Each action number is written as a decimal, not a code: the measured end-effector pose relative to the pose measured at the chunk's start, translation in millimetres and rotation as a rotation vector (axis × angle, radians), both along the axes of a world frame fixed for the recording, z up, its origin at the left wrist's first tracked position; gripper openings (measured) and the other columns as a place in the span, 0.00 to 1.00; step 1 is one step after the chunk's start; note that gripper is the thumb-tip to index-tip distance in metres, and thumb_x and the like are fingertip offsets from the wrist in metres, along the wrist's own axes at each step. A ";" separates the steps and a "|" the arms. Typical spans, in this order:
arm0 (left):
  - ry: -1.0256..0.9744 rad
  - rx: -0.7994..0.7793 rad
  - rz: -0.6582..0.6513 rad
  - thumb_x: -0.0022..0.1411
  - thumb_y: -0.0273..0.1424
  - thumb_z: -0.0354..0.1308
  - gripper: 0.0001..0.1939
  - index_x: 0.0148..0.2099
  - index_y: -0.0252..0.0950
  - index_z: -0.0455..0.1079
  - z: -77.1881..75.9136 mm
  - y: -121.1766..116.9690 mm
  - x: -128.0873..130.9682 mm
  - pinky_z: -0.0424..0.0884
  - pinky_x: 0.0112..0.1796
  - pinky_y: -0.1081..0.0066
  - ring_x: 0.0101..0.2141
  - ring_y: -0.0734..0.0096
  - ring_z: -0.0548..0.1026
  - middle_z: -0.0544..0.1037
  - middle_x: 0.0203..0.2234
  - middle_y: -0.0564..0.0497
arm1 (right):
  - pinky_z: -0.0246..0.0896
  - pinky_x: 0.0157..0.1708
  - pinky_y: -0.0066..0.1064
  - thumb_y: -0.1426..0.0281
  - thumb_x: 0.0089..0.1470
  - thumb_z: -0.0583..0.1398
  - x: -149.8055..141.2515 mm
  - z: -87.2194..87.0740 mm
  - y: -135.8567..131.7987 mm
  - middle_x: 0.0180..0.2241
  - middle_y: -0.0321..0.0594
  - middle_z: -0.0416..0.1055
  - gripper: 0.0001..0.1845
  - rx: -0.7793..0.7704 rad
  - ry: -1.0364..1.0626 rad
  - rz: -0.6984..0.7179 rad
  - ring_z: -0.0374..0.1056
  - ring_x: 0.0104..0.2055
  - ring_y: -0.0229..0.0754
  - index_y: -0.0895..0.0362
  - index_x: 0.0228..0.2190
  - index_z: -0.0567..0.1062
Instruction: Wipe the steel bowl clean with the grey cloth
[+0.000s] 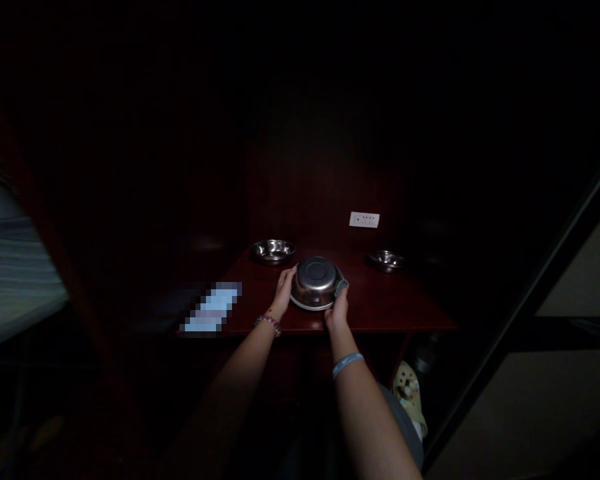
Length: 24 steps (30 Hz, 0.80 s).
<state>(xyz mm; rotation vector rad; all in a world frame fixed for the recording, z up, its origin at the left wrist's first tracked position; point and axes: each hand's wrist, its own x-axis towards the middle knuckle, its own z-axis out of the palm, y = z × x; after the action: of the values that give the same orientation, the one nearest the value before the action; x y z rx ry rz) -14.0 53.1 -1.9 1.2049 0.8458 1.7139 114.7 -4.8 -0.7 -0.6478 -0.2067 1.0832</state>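
A steel bowl point(315, 281) lies upside down over a white plate on a dark red table point(380, 307). My left hand point(283, 291) holds the bowl's left side, fingers curled against it. My right hand point(338, 307) grips its right side together with a small grey cloth or pad point(341, 287) pressed to the rim. A beaded bracelet is on my left wrist, a blue band on my right.
Two more steel bowls stand upright at the back, one at the left point(273, 251) and one at the right point(386, 259). A white wall socket point(364, 219) is behind them. A blurred patch point(211, 308) lies at the table's left. A pale shoe point(409, 393) sits below. The room is very dark.
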 end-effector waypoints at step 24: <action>-0.027 -0.010 0.001 0.57 0.44 0.58 0.18 0.42 0.37 0.73 -2.3 3.5 0.7 0.62 0.56 0.60 0.48 0.61 0.72 0.77 0.44 0.47 | 0.70 0.50 0.37 0.54 0.61 0.51 0.9 -4.2 4.3 0.48 0.44 0.78 0.27 -0.008 -0.056 -0.012 0.74 0.49 0.41 0.60 0.51 0.73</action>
<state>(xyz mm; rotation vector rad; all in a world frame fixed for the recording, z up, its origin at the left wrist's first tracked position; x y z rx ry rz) -13.4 56.5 -4.2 1.1719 0.8383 1.7213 115.6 -0.5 -4.9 -0.6863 -0.2471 1.0552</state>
